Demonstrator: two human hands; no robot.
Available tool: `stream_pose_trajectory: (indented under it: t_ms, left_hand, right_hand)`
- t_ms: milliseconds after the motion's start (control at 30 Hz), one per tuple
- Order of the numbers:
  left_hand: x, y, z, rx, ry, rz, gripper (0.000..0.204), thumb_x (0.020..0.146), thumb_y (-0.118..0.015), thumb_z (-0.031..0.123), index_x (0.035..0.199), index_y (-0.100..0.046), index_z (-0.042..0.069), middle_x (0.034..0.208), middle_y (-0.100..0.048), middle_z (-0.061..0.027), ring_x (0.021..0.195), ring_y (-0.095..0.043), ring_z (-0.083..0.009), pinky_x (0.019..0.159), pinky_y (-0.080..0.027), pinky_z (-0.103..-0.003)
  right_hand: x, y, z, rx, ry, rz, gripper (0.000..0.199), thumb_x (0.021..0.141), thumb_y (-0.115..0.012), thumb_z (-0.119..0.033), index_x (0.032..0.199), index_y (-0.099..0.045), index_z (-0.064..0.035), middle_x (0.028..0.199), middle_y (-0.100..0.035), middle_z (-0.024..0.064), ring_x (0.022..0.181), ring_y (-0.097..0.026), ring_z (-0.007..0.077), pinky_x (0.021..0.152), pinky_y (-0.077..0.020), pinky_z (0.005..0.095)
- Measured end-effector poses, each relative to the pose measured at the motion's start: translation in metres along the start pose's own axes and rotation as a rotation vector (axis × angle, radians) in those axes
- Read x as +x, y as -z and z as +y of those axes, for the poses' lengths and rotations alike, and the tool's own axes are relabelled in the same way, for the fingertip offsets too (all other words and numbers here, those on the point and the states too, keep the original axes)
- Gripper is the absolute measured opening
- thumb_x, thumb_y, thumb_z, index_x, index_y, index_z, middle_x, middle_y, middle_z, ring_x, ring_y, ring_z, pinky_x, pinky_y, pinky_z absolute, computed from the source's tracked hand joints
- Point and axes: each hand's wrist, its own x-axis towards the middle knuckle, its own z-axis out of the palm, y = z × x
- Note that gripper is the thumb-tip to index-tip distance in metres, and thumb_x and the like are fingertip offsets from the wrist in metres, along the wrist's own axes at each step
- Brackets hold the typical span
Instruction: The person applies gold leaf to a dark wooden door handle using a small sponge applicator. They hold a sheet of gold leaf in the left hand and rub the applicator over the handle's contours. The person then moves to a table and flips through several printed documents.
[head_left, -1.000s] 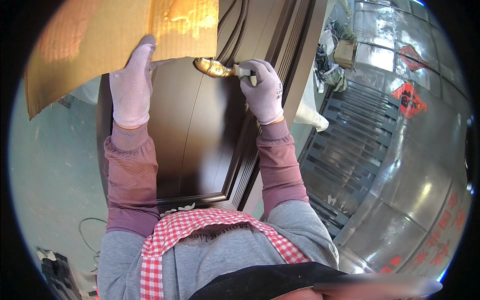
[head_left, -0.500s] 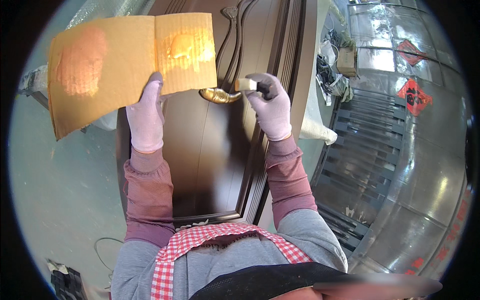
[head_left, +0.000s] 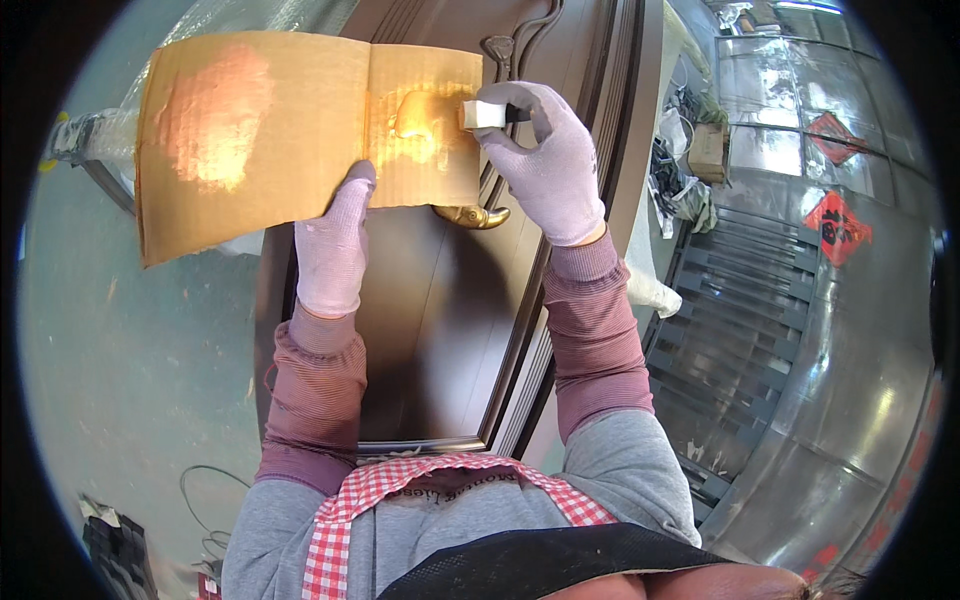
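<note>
In my gloved left hand [head_left: 335, 245] is a folded piece of brown cardboard [head_left: 312, 150], gripped at its lower edge with the thumb on the front. A coppery paint patch [head_left: 212, 115] covers its left part, and a wet gold paint smear [head_left: 418, 122] lies right of the crease. My gloved right hand [head_left: 553, 165] pinches a small white sponge block [head_left: 487, 115] with a tan end. The sponge overlaps the cardboard's right edge in view; I cannot tell whether it touches. Beneath lies a dark brown panel [head_left: 400, 310] with a gold-coloured curved ornament [head_left: 475, 216], partly hidden by the cardboard.
Dark raised moulding [head_left: 500, 50] runs up the panel's far part. To the right are a dark slatted rack [head_left: 735, 290], a cardboard box [head_left: 708, 152] and bagged items [head_left: 690, 205]. A thin cable [head_left: 190, 490] lies on the floor at lower left.
The cardboard has shifted right, covering more of the ornament. My right hand has risen from beside the ornament, bringing the sponge up to the cardboard's gold-painted side.
</note>
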Motion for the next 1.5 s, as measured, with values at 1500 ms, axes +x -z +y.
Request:
stream_pose_trajectory:
  t_ms: [1500]
  left_hand:
    - [-0.006,0.021,0.007,0.645,-0.367,-0.019,0.028,0.103,-0.061,-0.003,0.127,-0.074,-0.006,0.128,-0.073,-0.0260,0.117,-0.072,-0.0383,0.101,-0.059,-0.046]
  right_hand:
    - [0.119,-0.033,0.164,-0.187,-0.210,0.046,0.026,0.089,-0.082,-0.022,0.111,-0.080,-0.0075,0.103,-0.082,0.0140,0.097,-0.079,0.0303,0.089,-0.0612,0.0398]
